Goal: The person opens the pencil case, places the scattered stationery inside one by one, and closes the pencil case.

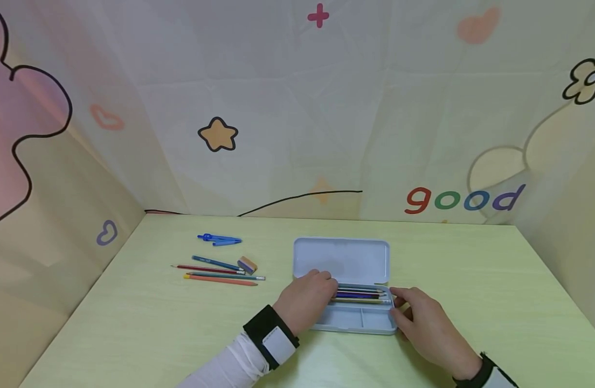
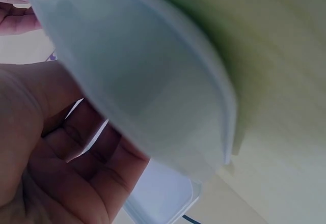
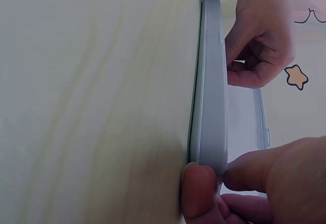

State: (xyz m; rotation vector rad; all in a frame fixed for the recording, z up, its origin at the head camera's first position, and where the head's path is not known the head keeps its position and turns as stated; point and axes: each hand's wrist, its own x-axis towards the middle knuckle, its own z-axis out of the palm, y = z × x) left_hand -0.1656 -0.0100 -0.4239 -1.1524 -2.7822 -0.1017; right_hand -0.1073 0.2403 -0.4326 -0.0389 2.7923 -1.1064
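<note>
A light blue pencil case (image 1: 337, 319) lies with its lid (image 1: 341, 260) folded back on the table. Several pencils (image 1: 360, 295) rest side by side in its rear compartment, and the front compartments show bare floor. My left hand (image 1: 307, 302) reaches over the case's left part, its curled fingers gripping the left ends of the pencils; the fingertips are hidden in the head view. At the right end my right hand (image 1: 426, 326) pinches the case's edge between thumb and fingers, and the right wrist view shows one fingertip (image 3: 199, 188) on the corner.
Left of the case lie several loose pencils (image 1: 220, 279), a blue pencil (image 1: 216, 263) and an orange-and-purple eraser (image 1: 247, 264). Behind them is a blue drawing compass (image 1: 220, 238). A printed cloth (image 1: 278, 97) stands along the table's back edge.
</note>
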